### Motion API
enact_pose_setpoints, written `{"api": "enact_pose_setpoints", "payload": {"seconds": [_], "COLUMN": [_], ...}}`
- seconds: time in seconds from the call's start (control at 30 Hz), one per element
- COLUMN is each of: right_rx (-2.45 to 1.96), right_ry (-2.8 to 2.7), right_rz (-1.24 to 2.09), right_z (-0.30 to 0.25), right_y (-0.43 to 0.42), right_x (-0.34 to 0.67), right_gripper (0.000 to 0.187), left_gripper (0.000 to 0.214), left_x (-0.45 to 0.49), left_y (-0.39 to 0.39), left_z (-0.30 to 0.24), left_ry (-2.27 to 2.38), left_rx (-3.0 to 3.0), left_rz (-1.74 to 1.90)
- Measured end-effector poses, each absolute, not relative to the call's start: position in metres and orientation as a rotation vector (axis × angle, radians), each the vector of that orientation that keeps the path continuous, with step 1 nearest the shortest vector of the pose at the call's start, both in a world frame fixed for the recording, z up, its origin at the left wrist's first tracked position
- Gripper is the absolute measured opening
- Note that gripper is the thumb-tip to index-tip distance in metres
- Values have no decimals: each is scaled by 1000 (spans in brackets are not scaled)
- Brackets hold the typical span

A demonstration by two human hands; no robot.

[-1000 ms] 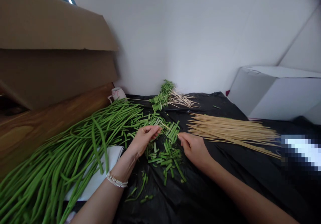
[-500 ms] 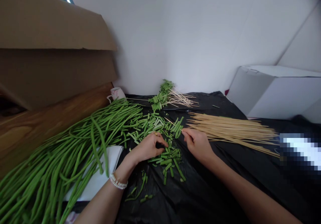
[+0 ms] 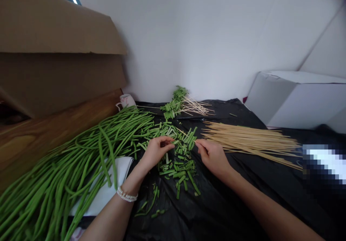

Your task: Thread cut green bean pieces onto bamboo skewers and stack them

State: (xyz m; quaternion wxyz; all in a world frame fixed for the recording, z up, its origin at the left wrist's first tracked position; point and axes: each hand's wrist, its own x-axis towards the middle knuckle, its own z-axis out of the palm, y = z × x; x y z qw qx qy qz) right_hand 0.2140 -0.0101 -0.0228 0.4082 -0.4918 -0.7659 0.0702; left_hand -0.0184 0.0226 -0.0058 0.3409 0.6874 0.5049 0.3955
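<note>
My right hand [image 3: 212,156] pinches the end of a bamboo skewer [image 3: 181,131]. Several cut green bean pieces [image 3: 191,139] are threaded side by side on it, and its tip points up and left. Just left of the tip, my left hand [image 3: 157,151] has thumb and fingers closed on a short bean piece [image 3: 175,142], partly hidden by the fingers. Beneath both hands lie loose cut bean pieces [image 3: 180,174] on the black plastic sheet [image 3: 216,205]. To the right of my right hand is a pile of bare bamboo skewers [image 3: 251,140].
Long whole beans [image 3: 70,165] spread over the left side, partly on a white board [image 3: 100,197]. Threaded bean skewers [image 3: 173,106] are stacked at the back, near a white mug [image 3: 127,100]. A cardboard box [image 3: 59,53] stands left, a white box [image 3: 302,100] right, a wall behind.
My left hand has moved up from the loose pieces toward the skewer tip, with a bean piece now between its fingers. My right hand has stayed almost still with the skewer.
</note>
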Motion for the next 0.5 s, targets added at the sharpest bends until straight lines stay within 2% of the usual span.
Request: {"api": "enact_pose_setpoints", "payload": {"seconds": [0.27, 0.5], "right_rx": [-1197, -1180], "right_ry": [-1973, -2039], "right_rz": [220, 233], "right_z": [-22, -22], "right_y": [-15, -20], "right_x": [209, 204], "right_gripper": [25, 25], "left_gripper": [24, 13], "left_x": [-20, -20], "left_y": [24, 25], "left_z": [1, 4], "left_ry": [960, 865], "left_rx": [870, 670], "left_rz": [1163, 1137]}}
